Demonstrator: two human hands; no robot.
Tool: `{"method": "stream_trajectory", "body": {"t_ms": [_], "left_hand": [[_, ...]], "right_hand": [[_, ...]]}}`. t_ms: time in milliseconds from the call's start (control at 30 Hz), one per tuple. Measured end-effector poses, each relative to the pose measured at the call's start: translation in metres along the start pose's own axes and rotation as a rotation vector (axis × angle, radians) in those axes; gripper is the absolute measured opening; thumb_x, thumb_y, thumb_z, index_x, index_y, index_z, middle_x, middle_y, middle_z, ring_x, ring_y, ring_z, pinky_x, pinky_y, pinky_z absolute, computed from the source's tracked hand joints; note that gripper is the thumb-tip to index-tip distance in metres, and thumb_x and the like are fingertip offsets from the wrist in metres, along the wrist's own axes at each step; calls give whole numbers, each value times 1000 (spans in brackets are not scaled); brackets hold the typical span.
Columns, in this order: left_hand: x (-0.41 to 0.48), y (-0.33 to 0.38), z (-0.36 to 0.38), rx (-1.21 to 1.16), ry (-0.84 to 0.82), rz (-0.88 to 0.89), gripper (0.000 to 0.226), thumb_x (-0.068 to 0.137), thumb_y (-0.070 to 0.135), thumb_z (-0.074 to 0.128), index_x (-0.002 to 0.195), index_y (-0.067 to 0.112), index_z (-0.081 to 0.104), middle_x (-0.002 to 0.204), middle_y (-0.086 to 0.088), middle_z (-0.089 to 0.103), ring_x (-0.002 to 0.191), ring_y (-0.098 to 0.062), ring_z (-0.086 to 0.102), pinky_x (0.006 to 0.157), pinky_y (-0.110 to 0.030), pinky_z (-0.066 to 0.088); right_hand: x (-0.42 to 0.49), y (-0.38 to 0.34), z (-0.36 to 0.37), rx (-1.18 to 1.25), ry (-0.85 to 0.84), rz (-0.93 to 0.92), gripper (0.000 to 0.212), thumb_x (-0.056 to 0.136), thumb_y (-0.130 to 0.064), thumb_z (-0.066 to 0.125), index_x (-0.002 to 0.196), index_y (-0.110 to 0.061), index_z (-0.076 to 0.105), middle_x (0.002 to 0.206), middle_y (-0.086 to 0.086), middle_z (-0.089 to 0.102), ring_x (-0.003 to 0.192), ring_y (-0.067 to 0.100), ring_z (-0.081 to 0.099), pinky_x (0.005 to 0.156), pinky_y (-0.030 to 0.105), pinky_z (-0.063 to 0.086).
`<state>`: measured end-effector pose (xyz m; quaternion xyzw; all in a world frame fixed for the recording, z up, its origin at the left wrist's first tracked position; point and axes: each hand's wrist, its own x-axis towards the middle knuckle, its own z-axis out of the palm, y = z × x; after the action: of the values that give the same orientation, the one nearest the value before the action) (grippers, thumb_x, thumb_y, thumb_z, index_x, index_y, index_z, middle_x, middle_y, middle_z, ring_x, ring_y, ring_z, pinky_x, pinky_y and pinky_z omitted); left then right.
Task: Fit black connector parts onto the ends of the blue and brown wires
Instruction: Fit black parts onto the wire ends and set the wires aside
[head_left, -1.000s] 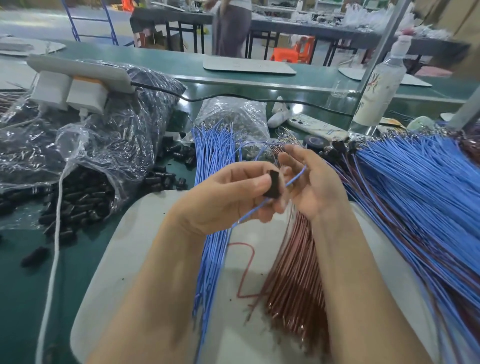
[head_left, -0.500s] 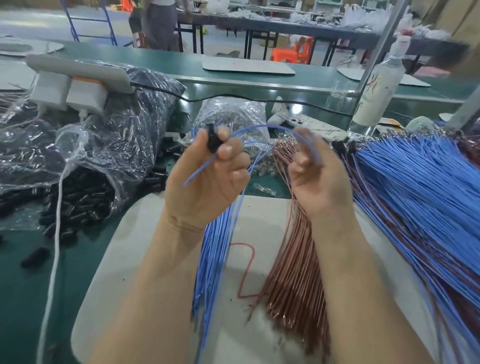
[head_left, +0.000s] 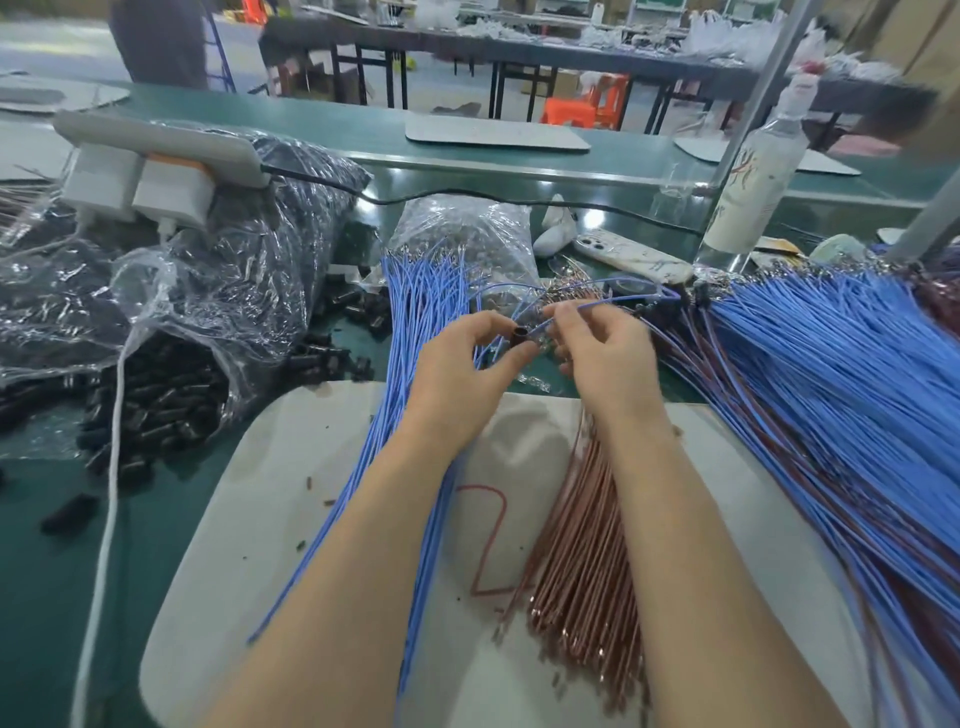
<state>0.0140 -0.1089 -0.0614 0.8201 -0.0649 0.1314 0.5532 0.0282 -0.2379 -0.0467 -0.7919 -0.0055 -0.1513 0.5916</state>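
My left hand (head_left: 470, 364) pinches a small black connector (head_left: 518, 335) between thumb and fingers above the far edge of the white mat (head_left: 249, 499). My right hand (head_left: 605, 353) pinches a blue wire (head_left: 623, 301) that loops up and over to the right, its end close to the connector's opening. A bundle of loose blue wires (head_left: 421, 312) lies under my left forearm. A bundle of brown wires (head_left: 582, 561) lies under my right forearm. A large pile of finished blue and brown wires (head_left: 831, 389) fans out at the right.
Clear plastic bags spill several black connectors (head_left: 156, 400) at the left. A smaller bag of metal terminals (head_left: 467, 234) sits behind the wires. A white power strip (head_left: 140, 176), a phone (head_left: 628, 254) and a spray bottle (head_left: 753, 176) stand further back.
Both hands dropped lower and came together again. The left hand brought the connector down from its raised position; the right hand moved the blue wire's end toward it.
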Motion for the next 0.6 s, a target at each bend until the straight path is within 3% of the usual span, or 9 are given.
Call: {"method": "stream_trajectory", "body": {"t_ms": [67, 167, 267, 467, 600], "left_hand": [[1, -4, -3, 139, 111, 15, 8, 85, 23, 69, 90, 23, 63, 96, 5, 64, 89, -10, 59, 75, -14, 39], [1, -7, -3, 143, 168, 10, 10, 86, 15, 67, 96, 15, 67, 88, 3, 65, 74, -11, 62, 65, -7, 43], [2, -8, -2, 126, 174, 7, 17, 86, 6, 64, 101, 12, 68, 88, 3, 66, 75, -6, 60, 73, -12, 48], [3, -8, 0, 85, 187, 27, 20, 88, 2, 58, 101, 14, 67, 89, 5, 65, 77, -2, 59, 70, -4, 45], [1, -5, 0, 45, 181, 27, 19, 89, 2, 58, 95, 20, 61, 87, 8, 63, 79, 0, 59, 71, -8, 47]], "right_hand": [[3, 0, -4, 85, 133, 1, 21, 96, -18, 53, 78, -20, 64, 65, -6, 62, 57, 4, 55, 62, 29, 50], [3, -5, -4, 262, 204, -19, 22, 96, -14, 53, 76, -19, 62, 57, -10, 63, 52, 0, 56, 56, 18, 49], [0, -9, 0, 281, 180, -79, 19, 96, -14, 54, 78, -18, 60, 58, -9, 64, 56, 4, 59, 58, 22, 50], [-4, -12, 3, 280, 211, -168, 18, 96, -15, 54, 80, -20, 59, 63, -10, 65, 60, 3, 61, 60, 20, 50], [-7, -12, 4, 183, 223, -236, 16, 96, -20, 54, 81, -24, 58, 71, -6, 65, 65, 7, 63, 68, 35, 55]]}}
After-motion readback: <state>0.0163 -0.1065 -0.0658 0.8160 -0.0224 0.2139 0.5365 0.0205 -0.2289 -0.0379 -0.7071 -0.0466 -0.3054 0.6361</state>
